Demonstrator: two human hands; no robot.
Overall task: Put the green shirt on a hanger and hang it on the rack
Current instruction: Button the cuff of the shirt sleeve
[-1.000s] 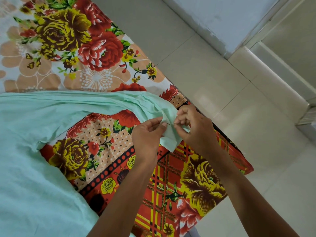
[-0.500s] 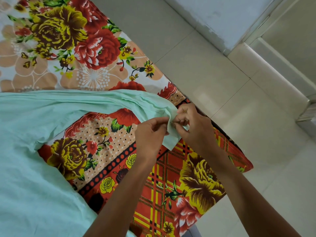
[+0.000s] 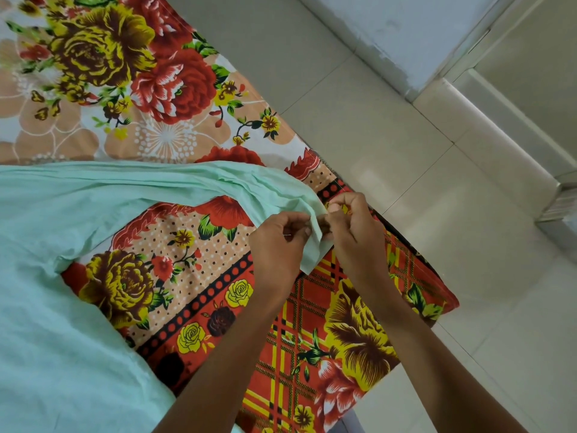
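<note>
The pale green shirt [image 3: 62, 323] lies spread over the left side of the bed, one long sleeve stretched to the right. My left hand [image 3: 278, 245] and my right hand [image 3: 356, 232] meet at the sleeve's cuff [image 3: 312, 251] near the bed's right edge. Both pinch the cuff fabric between thumb and fingers, close together. No hanger and no rack are in view.
A flowered bedsheet [image 3: 156, 89] in red, yellow and orange covers the bed under the shirt. Pale floor tiles [image 3: 390, 135] lie to the right of the bed. A wall corner [image 3: 406, 32] and a raised doorway step [image 3: 499, 126] are at the upper right.
The hands stay at the cuff, with only small finger shifts on the fabric. The camera has tilted slightly, so the scene sits a little lower.
</note>
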